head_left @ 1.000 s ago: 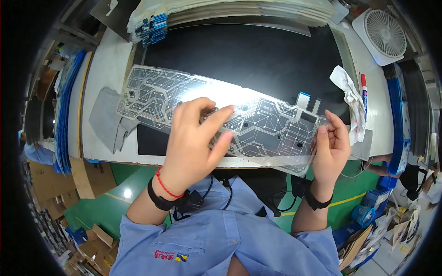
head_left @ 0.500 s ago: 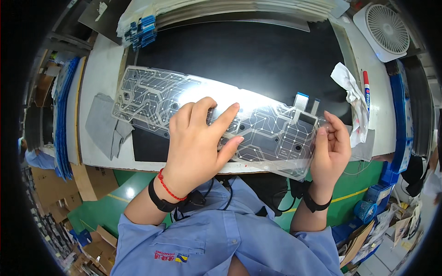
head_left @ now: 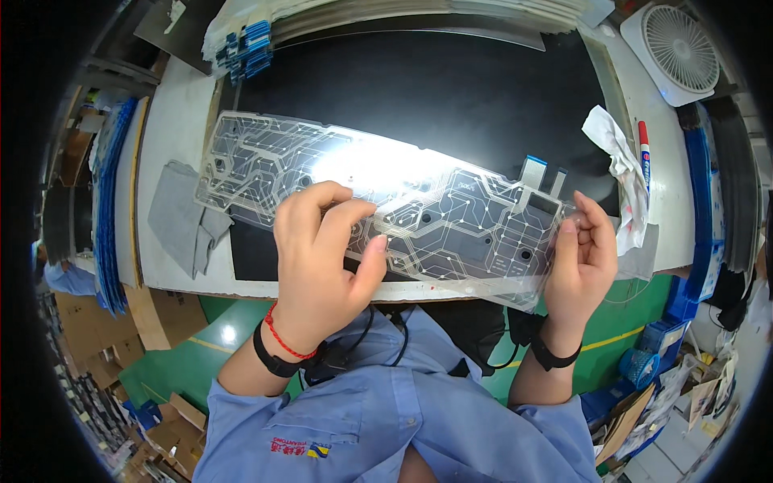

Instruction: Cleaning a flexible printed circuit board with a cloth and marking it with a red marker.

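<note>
A clear keyboard membrane sheet [head_left: 463, 211] with silvery circuit traces lies aslant over a black work mat [head_left: 419, 88]. Its lower right corner reaches out past the front edge of the table. Two short ribbon tails [head_left: 532, 172], one tipped in blue, stick up from its upper right edge. My right hand [head_left: 586, 258] pinches the right end of the sheet between thumb and fingers. Over the sheet's lower middle, my left hand [head_left: 318, 262] has its fingers bent and apart, with nothing in them. Whether those fingertips touch the sheet I cannot tell.
A grey cloth [head_left: 185, 219] lies left of the mat. Stacked sheets [head_left: 403, 18] with blue-tipped tails [head_left: 248, 50] line the far side. To the right are a crumpled white tissue [head_left: 618, 165], a red-capped marker [head_left: 644, 153] and a white fan [head_left: 676, 55].
My left hand has drawn back to the left and nearer to me, its fingers more bent. The right hand keeps its pinch and has shifted only slightly right.
</note>
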Motion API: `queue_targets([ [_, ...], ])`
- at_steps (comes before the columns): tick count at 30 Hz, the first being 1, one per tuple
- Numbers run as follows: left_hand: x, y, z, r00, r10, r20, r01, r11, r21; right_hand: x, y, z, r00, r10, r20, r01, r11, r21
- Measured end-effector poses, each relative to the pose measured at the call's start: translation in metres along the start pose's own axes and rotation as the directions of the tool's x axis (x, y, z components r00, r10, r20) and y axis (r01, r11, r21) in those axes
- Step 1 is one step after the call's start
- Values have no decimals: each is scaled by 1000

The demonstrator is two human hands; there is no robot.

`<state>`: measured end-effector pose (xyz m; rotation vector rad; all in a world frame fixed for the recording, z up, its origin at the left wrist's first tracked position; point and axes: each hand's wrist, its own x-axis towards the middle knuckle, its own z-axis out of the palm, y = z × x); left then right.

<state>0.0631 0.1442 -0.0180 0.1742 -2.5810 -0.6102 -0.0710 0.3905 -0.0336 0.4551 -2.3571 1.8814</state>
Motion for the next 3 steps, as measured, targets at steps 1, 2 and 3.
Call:
queue_targets([
  [1, -3, -2, -1, 1000, 1, 11, -1, 1000, 20, 0, 0, 0, 1000, 7, 1, -7, 1000, -8],
  [2, -5, -3, -2, 1000, -3, 26, 2, 1000, 29, -1, 0, 0, 1000, 14, 3, -13, 1000, -15],
  [3, -7, -2, -3, 999, -7, 42, 5, 999, 40, -1, 1, -1, 999, 33, -1, -33, 999, 5],
])
